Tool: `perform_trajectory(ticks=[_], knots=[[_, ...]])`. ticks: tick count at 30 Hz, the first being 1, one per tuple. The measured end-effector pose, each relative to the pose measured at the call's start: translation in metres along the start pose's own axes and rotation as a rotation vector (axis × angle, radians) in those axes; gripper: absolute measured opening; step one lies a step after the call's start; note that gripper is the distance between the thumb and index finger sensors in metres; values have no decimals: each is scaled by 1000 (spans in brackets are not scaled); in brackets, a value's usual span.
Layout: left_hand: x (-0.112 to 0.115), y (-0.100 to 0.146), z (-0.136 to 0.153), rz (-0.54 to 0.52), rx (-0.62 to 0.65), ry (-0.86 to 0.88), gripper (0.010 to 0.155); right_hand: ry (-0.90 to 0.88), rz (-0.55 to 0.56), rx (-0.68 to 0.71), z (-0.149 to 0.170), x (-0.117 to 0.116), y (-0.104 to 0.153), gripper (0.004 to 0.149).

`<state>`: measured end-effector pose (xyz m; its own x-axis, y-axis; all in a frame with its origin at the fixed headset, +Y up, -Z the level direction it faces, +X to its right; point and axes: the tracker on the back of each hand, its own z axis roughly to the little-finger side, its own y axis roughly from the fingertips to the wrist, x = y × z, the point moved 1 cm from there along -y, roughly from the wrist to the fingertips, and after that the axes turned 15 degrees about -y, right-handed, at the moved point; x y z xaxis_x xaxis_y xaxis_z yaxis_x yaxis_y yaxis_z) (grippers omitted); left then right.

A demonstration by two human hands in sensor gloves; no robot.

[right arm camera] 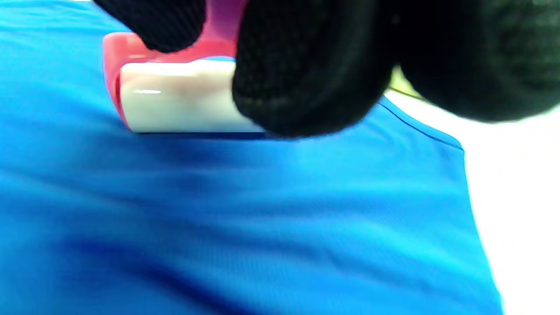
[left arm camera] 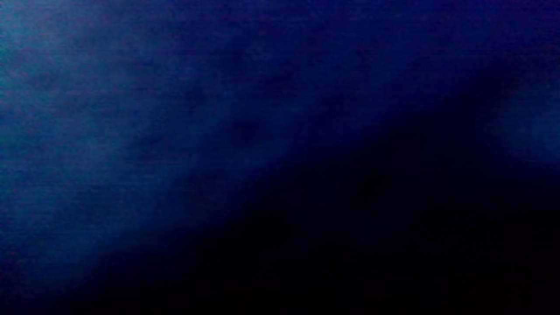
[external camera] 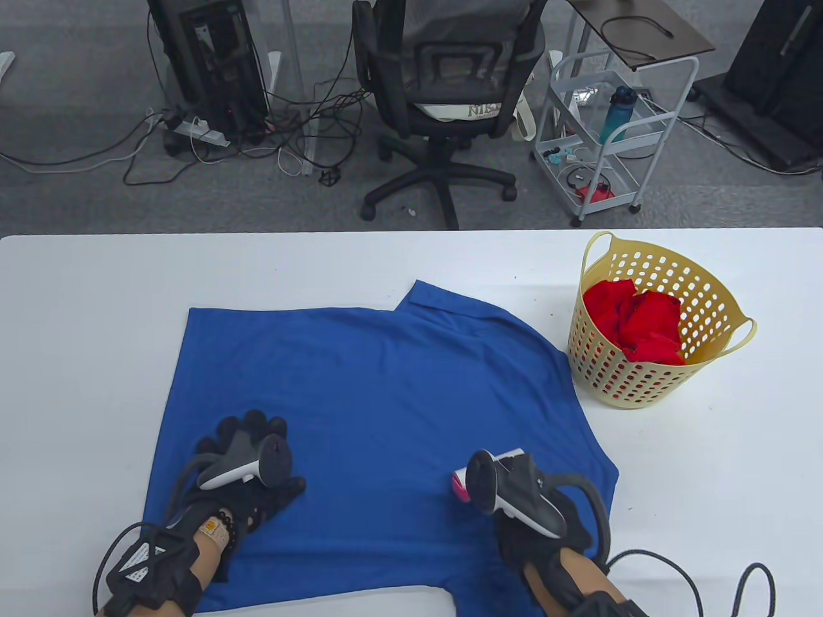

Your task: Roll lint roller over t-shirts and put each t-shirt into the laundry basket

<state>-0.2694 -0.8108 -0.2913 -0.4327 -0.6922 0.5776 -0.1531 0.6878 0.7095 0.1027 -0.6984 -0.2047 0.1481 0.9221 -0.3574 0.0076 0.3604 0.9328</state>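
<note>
A blue t-shirt (external camera: 379, 411) lies spread flat on the white table (external camera: 96, 289). My left hand (external camera: 254, 453) rests flat on the shirt's lower left part, fingers straight and spread. My right hand (external camera: 514, 488) grips a pink lint roller (external camera: 460, 485) whose white roll (right arm camera: 175, 96) sits on the blue shirt (right arm camera: 262, 218) near its lower right. The hand and its tracker hide most of the roller in the table view. The left wrist view shows only dark, blurred blue cloth (left arm camera: 131, 131). At the right stands a yellow laundry basket (external camera: 701, 299) holding a red t-shirt (external camera: 643, 321).
Bare white table surrounds the shirt on the left, far side and right front. Beyond the table's far edge are an office chair (external camera: 443, 96), a white wire cart (external camera: 604, 135) and cables on the floor.
</note>
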Motion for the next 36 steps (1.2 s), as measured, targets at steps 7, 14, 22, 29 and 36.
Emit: perform_trajectory(ticks=[7,14,22,29,36], knots=[[0,0,0,0,2,1,97,38,-34,-22,4,-1,20,60],[0,0,0,0,4,2,97,7,170,4,-25,7,-65,60],[0,0,0,0,4,2,97,-178,256,-173,-66,32,-179,60],[0,0,0,3,0,-2,97,-219,286,-194,-71,42,-208,60],[0,0,-1,2,1,0,97,-164,170,-154,-61,41,-181,61]])
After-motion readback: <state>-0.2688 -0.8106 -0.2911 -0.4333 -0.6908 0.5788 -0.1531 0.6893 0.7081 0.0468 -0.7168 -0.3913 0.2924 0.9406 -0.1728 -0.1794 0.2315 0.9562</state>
